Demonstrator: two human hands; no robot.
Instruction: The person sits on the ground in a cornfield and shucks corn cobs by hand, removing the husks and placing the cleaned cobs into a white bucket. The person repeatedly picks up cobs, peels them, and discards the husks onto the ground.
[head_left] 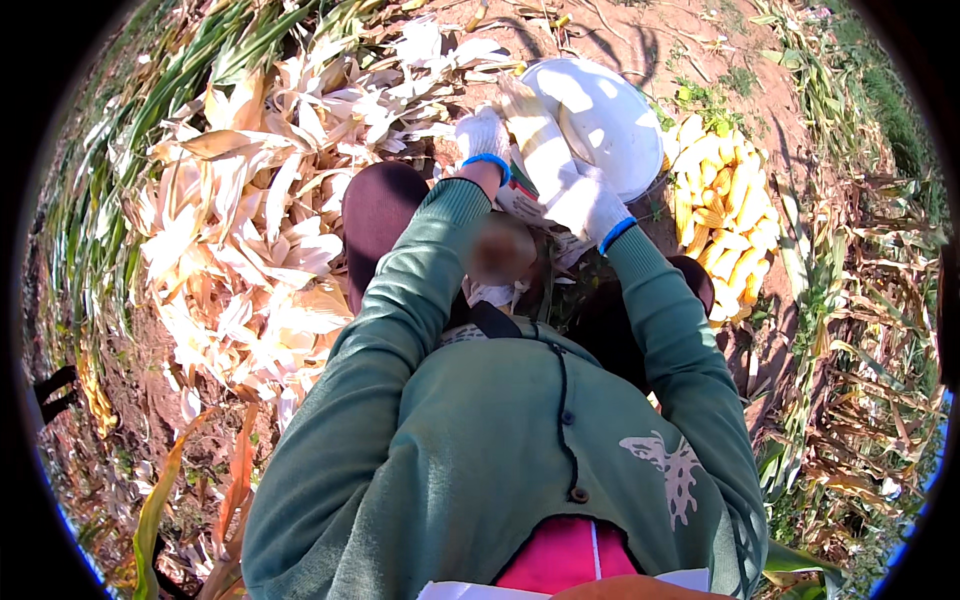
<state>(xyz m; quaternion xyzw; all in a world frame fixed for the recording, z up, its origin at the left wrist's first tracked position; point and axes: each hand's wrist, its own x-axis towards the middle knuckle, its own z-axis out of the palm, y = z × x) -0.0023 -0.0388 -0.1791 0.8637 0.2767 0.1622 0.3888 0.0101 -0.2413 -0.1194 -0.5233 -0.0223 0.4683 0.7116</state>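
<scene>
- Both hands apart: right hand (588, 207) clamps a pale corn husk (537, 135), left hand (483, 138) beside it, hold unclear!
- Husking, seemingly; the next pull wants a firm right grip.

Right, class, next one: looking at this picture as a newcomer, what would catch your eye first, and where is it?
Probably the bright heap of yellow corn at the right, beside the white tub. Pale husks sprawl across the left. Between the heaps, the gloved right hand grips a pale ear, with the gloved left hand close on its left.
</scene>
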